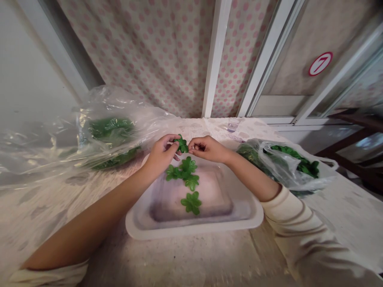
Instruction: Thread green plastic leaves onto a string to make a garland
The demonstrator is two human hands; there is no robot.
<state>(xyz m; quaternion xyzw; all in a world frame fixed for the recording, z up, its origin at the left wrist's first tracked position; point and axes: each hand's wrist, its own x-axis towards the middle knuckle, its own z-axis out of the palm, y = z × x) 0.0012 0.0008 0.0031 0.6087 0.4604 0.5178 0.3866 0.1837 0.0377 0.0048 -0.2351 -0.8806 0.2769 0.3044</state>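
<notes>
Over the far side of a white plastic tray (194,230), my left hand (164,151) pinches a green artificial leaf piece (181,144) with rounded lobes. My right hand (206,148) is closed at the right edge of that piece, thumb and fingertips together; whatever its fingers pinch is too small to make out. Below the hands, several overlapping green leaf pieces (183,171) lie in the tray. Nearer to me, one single leaf piece (191,203) lies apart from them.
A large clear plastic bag (119,103) with green pieces inside spreads over the left of the table (54,207). On the right sits an open plastic bag (321,177) of darker green leaves (295,157). Behind are a dotted curtain (155,52) and white window frames (218,56).
</notes>
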